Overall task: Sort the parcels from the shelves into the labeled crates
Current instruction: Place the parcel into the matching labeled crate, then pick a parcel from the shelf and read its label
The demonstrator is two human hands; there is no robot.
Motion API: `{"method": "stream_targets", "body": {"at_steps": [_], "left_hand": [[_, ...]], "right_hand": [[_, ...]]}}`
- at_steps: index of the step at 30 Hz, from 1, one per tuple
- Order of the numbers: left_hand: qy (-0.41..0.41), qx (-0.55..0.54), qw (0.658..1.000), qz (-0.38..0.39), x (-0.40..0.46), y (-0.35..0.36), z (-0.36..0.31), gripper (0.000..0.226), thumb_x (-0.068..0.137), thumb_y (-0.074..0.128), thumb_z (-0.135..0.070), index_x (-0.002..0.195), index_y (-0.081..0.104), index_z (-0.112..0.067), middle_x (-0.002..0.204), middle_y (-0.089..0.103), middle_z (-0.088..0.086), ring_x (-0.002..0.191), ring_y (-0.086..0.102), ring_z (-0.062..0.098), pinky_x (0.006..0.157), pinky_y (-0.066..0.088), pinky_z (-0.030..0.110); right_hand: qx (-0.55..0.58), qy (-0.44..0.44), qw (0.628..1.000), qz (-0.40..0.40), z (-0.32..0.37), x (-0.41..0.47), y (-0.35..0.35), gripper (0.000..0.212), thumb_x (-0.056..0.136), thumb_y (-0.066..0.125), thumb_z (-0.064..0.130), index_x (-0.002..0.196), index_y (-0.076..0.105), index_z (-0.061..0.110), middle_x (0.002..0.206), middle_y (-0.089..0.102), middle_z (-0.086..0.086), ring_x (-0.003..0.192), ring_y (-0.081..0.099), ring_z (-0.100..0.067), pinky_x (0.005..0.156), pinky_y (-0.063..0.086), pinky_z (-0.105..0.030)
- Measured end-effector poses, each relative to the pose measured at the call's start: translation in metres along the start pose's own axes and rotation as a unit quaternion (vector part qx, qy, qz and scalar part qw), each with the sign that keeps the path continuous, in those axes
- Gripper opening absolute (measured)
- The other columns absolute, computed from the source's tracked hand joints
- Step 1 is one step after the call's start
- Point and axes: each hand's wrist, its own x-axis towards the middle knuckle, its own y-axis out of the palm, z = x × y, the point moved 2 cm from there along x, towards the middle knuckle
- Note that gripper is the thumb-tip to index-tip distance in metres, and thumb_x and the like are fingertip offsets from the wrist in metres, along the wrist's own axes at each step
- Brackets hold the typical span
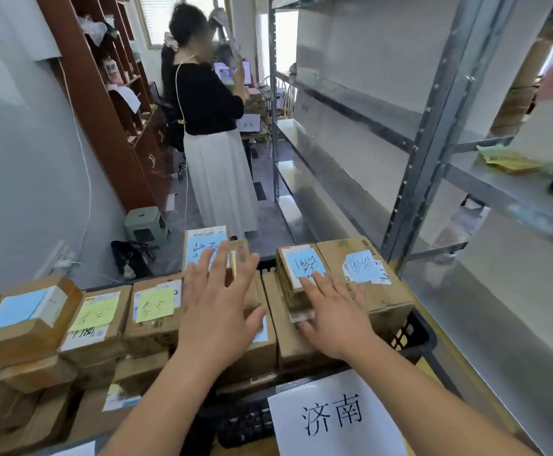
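Head view: two bare hands lie flat with straight, spread fingers on cardboard parcels packed into a black crate labeled with a white sign. Left hand presses a blue-tagged box; right hand touches a small stacked parcel. Boxes look stiff, light and taped slick, best held by opposite edges.

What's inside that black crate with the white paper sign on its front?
The black crate is piled above its rim with brown cardboard parcels, several bearing blue notes. Both hands, left and right, lie flat on the top ones. Anything lower is hidden by those parcels.
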Motion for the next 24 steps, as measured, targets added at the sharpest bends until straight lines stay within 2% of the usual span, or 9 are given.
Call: {"method": "stream_targets", "body": {"at_steps": [3, 5, 8, 12, 24], "left_hand": [[0.074, -0.023, 0.997, 0.015, -0.012, 0.005, -0.033, 0.088, 0.083, 0.061, -0.067, 0.156, 0.02, -0.044, 0.169, 0.006, 0.006, 0.155, -0.005, 0.028, 0.125, -0.002, 0.05], [0.113, -0.039, 0.992, 0.04, -0.018, 0.011, -0.052, 0.085, 0.084, 0.056, -0.069, 0.157, 0.019, -0.044, 0.169, 0.007, 0.005, 0.155, -0.002, 0.028, 0.125, -0.003, 0.05], [0.155, -0.042, 0.984, 0.083, -0.026, 0.023, -0.075, 0.088, 0.085, 0.054, -0.07, 0.158, 0.012, -0.044, 0.17, 0.002, 0.004, 0.155, -0.003, 0.029, 0.125, -0.001, 0.052], [0.193, -0.066, 0.972, 0.115, -0.039, 0.033, -0.107, 0.091, 0.086, 0.054, -0.071, 0.158, 0.004, -0.045, 0.17, 0.001, 0.003, 0.155, -0.005, 0.027, 0.124, -0.004, 0.05], [0.353, -0.131, 0.916, 0.137, -0.12, 0.021, -0.273, 0.092, 0.086, 0.054, -0.071, 0.159, 0.005, -0.043, 0.17, 0.006, 0.002, 0.155, 0.001, 0.027, 0.125, 0.003, 0.049]], "right_hand": [[0.004, 0.036, 0.999, -0.009, -0.001, -0.025, -0.006, 0.088, 0.091, 0.053, 0.06, 0.161, 0.003, 0.04, 0.173, 0.004, 0.006, 0.159, 0.002, -0.024, 0.119, 0.0, -0.068], [0.004, 0.063, 0.998, -0.01, -0.008, -0.045, -0.009, 0.09, 0.09, 0.054, 0.06, 0.162, 0.004, 0.038, 0.173, 0.005, 0.006, 0.159, 0.003, -0.023, 0.118, -0.001, -0.07], [0.0, 0.11, 0.994, -0.026, -0.025, -0.079, -0.018, 0.095, 0.089, 0.057, 0.059, 0.163, 0.0, 0.04, 0.173, 0.008, 0.006, 0.158, 0.007, -0.024, 0.117, -0.002, -0.072], [-0.012, 0.173, 0.985, -0.021, -0.052, -0.134, -0.028, 0.089, 0.091, 0.054, 0.06, 0.162, 0.005, 0.04, 0.173, 0.008, 0.007, 0.159, 0.002, -0.024, 0.118, -0.003, -0.073], [0.007, 0.336, 0.94, -0.055, -0.12, -0.337, -0.05, 0.089, 0.092, 0.054, 0.061, 0.162, 0.003, 0.04, 0.173, 0.005, 0.008, 0.159, 0.0, -0.022, 0.119, -0.002, -0.07]]}}
